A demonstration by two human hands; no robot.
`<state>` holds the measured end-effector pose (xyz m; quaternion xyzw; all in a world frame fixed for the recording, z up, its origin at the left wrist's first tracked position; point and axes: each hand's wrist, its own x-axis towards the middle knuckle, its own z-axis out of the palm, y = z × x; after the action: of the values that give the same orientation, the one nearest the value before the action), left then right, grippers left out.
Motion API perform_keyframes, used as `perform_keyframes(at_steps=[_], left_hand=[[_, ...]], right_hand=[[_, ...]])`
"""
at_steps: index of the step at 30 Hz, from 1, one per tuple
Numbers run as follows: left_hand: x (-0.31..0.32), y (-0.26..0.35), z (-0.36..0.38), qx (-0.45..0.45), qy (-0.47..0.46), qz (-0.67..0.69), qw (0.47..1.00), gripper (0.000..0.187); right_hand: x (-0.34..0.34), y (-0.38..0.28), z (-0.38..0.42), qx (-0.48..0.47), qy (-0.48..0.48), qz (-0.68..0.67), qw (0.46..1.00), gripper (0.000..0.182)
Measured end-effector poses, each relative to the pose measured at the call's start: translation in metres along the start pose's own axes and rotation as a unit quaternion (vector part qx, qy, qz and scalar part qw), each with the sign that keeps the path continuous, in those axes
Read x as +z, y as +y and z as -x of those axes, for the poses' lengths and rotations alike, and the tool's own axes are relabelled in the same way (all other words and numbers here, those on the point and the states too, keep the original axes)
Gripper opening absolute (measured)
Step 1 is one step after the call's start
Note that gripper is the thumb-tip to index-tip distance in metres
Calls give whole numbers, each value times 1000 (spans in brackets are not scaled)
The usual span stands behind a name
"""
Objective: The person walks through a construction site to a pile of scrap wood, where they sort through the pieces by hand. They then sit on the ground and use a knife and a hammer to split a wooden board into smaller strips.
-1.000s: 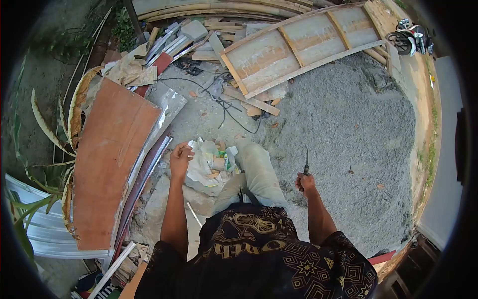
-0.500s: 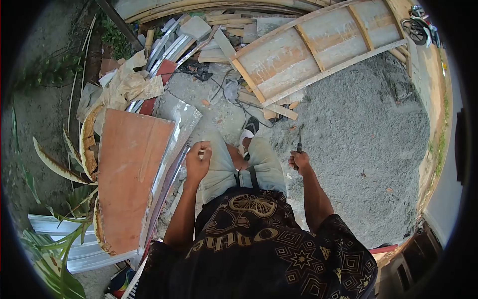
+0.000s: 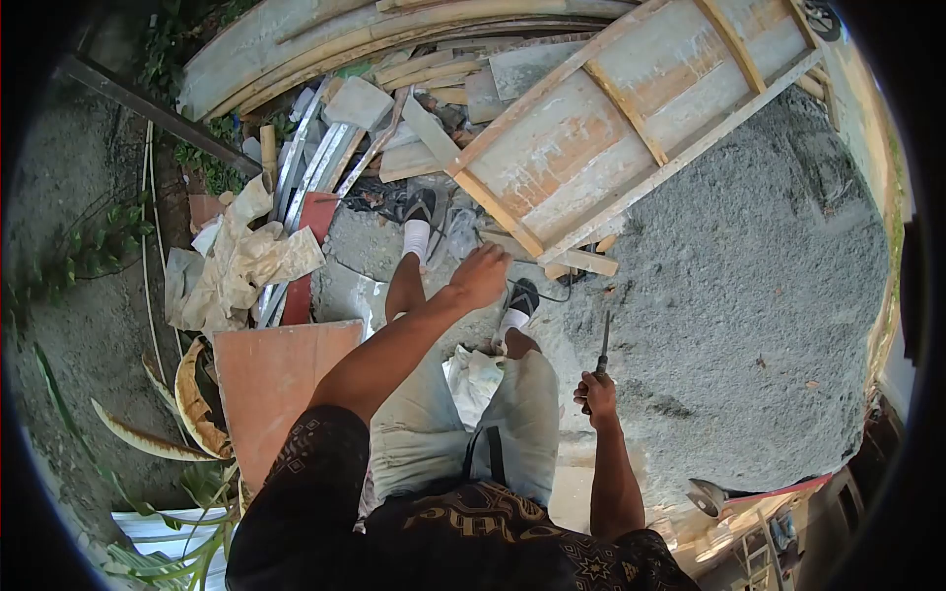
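Observation:
My right hand [image 3: 597,396] is wrapped round the dark handle of a thin, long-bladed tool [image 3: 606,340], whose tip points forward over the grey sand. My left hand [image 3: 481,276] is stretched forward above the ground between my feet, near the lower corner of a wooden-framed panel [image 3: 591,128]. Its fingers are curled together, and what they hold, if anything, is hidden. Short wood pieces [image 3: 586,262] and a dark cable lie just beyond it.
A heap of grey sand [image 3: 749,295] spreads on the right. Metal strips [image 3: 320,163], crumpled sheeting [image 3: 241,266] and a reddish board [image 3: 281,379] lie on the left. Long boards [image 3: 394,34] stretch across the back. A shovel blade [image 3: 707,497] shows at lower right.
My left hand has reached forward and to the right, away from my thigh. The view has shifted forward, with my feet apart. My right hand still holds the tool, slightly lower in view.

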<state>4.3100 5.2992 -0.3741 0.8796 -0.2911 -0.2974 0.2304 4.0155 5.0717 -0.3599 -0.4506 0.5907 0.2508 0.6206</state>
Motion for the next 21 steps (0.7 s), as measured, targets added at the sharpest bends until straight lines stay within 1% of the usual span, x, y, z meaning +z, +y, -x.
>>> perform_keyframes(at_steps=[1, 2, 3, 4, 5, 6, 7, 9, 10, 12, 13, 15, 16, 17, 19, 21], left_hand=[[20, -20, -29, 65, -39, -104, 992, 33], [39, -39, -54, 127, -78, -205, 967, 35], [59, -59, -77, 134, -83, -207, 966, 35], [77, -79, -100, 184, -48, -305, 933, 36], [92, -98, -119, 230, -13, -400, 887, 37], [104, -116, -134, 248, -2, -451, 858, 39], [116, -131, -141, 249, -12, -444, 861, 39], [124, -153, -154, 199, -95, -499, 838, 37], [125, -161, -154, 197, -98, -499, 838, 37], [123, -173, -149, 216, -93, -435, 869, 33], [123, -179, -150, 221, -92, -437, 867, 33], [119, -189, -153, 286, -14, -438, 852, 28], [119, -190, -154, 295, -8, -426, 855, 24], [120, -190, -155, 299, -7, -423, 855, 24], [116, -189, -160, 284, -84, -344, 891, 21], [107, -192, -158, 283, -93, -327, 897, 21]], right_hand=[[-1, 10, 3, 30, 20, -29, 999, 13], [0, 27, 3, 36, 55, -38, 997, 13], [-3, 45, 5, 56, 68, -56, 995, 12], [-1, 59, 8, 72, 92, -43, 992, 12], [4, 73, 12, 87, 117, -38, 989, 11], [5, 92, 14, 102, 125, -52, 986, 10], [12, 104, 20, 127, 137, -64, 980, 10], [28, 123, 26, 162, 155, -69, 972, 12], [38, 132, 28, 174, 164, -68, 969, 13], [60, 143, 29, 186, 173, -74, 964, 13], [71, 146, 28, 183, 167, -74, 966, 14], [97, 139, 22, 177, 164, -78, 967, 14], [108, 134, 18, 166, 154, -72, 971, 14], [118, 127, 17, 157, 144, -66, 975, 15], [137, 112, 14, 139, 149, -66, 977, 17], [154, 88, 13, 83, 129, -38, 987, 18]])
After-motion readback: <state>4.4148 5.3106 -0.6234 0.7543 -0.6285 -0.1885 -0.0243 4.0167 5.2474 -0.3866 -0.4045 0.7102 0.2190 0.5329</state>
